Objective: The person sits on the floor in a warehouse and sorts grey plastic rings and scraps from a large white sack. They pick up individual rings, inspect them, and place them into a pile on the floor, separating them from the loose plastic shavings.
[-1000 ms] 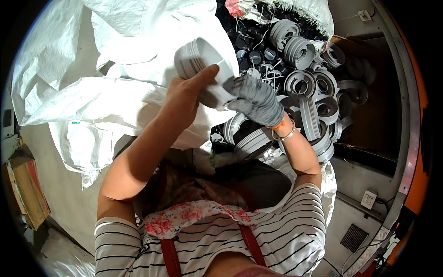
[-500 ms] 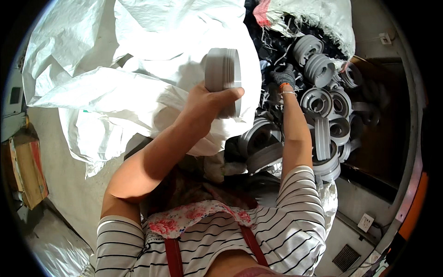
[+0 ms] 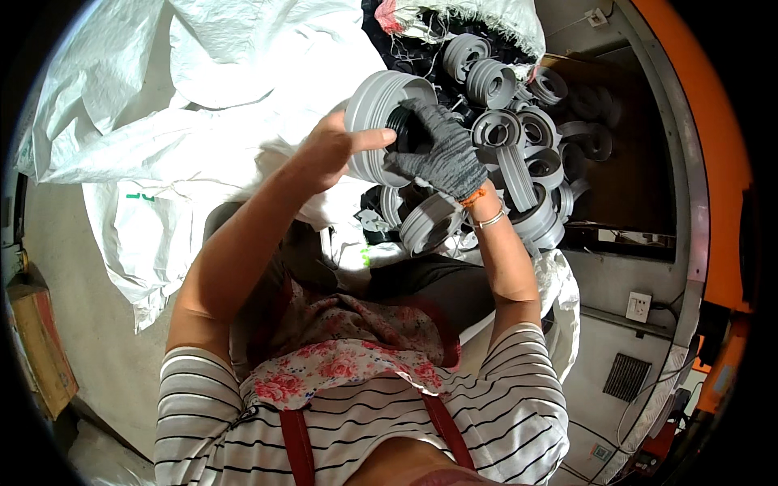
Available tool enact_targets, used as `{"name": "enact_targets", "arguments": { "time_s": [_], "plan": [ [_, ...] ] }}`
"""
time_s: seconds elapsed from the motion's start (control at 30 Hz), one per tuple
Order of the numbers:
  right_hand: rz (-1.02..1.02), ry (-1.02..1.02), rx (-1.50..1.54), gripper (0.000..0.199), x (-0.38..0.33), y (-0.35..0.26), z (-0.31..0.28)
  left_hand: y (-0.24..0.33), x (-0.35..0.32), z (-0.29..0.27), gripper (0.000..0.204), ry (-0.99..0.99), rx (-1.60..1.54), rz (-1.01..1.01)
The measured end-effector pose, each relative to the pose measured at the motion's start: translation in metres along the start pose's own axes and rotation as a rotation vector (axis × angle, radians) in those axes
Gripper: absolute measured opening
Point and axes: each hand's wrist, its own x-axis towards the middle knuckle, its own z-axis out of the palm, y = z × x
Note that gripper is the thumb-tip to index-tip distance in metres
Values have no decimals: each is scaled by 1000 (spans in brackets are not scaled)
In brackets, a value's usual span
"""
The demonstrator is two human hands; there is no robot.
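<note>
The grey ring (image 3: 369, 101) is in the bare left hand (image 3: 328, 154), fingers pinching its wall. Inside, between the gloved right hand's (image 3: 446, 154) spread fingers, is a black round part (image 3: 402, 123); I can't tell if they grip it. Best hold the ring still and the part straight. More rings (image 3: 514, 178) lie right of those fingers.
</note>
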Motion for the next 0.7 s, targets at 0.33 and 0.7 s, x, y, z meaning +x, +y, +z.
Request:
{"name": "enact_targets", "arguments": {
  "time_s": [0.33,0.7],
  "plan": [
    [-306,-108,-244,68,-34,-31,-19,-9,-9,-7,49,-251,-389,-239],
    [37,-3,-231,76,-29,-36,-5,-26,-9,-6,38,-186,-256,-58]
  ]
}}
